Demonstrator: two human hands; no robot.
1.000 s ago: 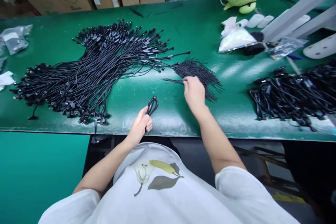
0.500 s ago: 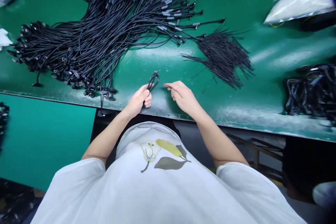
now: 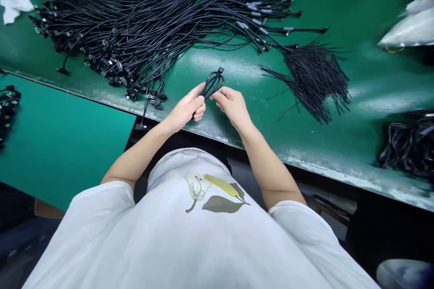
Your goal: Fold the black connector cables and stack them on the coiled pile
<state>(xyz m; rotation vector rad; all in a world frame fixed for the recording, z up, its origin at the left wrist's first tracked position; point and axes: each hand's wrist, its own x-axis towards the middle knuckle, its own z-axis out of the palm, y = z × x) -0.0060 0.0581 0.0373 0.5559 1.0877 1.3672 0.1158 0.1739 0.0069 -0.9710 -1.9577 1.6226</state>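
Left hand (image 3: 187, 109): bare, fingers curled and thumb pressing from above, gripping the folded lower part of the coiled cable (image 3: 213, 83).
Right hand (image 3: 233, 104): thumb and forefinger drawn together at the coil's right edge; whatever sits between the tips is too small to tell.
Coiled cable: smooth, black, rounded loops narrowing into the left fist, a blocky plug at the top, the whole above the table's near edge.
Shirt (image 3: 169, 244): soft white cloth, printed with a yellow-green and grey plant motif.
Tabletop (image 3: 315, 144): glossy green, streaked with light, its front edge pale and scuffed.
Thin strands (image 3: 313, 76): a bristly, matted black pile to the right, a few stray ends jutting left.
Cable heap (image 3: 169, 27): long flexible black cords fanned out, grey sleeves on the right, angular plugs on the left.
Bundled cables (image 3: 410, 142): dark looped clump, far right.
Bag (image 3: 412, 25): whitish, shiny, partly cropped.
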